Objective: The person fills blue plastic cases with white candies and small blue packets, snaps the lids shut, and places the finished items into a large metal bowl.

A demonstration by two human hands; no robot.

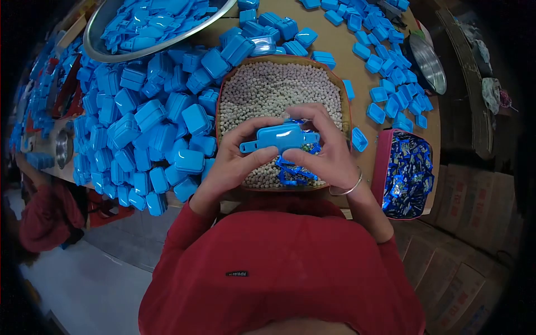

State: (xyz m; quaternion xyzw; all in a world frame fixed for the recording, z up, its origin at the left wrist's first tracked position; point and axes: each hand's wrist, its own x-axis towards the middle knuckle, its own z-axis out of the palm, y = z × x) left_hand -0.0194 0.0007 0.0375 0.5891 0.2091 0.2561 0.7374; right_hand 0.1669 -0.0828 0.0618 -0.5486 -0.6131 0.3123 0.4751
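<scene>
Between my two hands is a small blue plastic box [279,137], its lid face up, with a slotted strap sticking out at each side. My left hand [237,159] grips its left end, thumb along the front edge. At the right end, my right hand [328,148] holds it with thumb and fingers. Below the box, a tray [218,106] is filled with small round beige pellets [279,84]. Several shiny blue foil packets [296,174] lie on the pellets, partly hidden by my right hand. What the box contains cannot be seen.
A heap of closed blue boxes [134,125] covers the left side. Behind it stands a metal basin [153,54] of flat blue pieces. Open blue box halves [385,67] lie at right, near a pink-sided tub [383,167] of foil packets. Another person [47,215] is at far left.
</scene>
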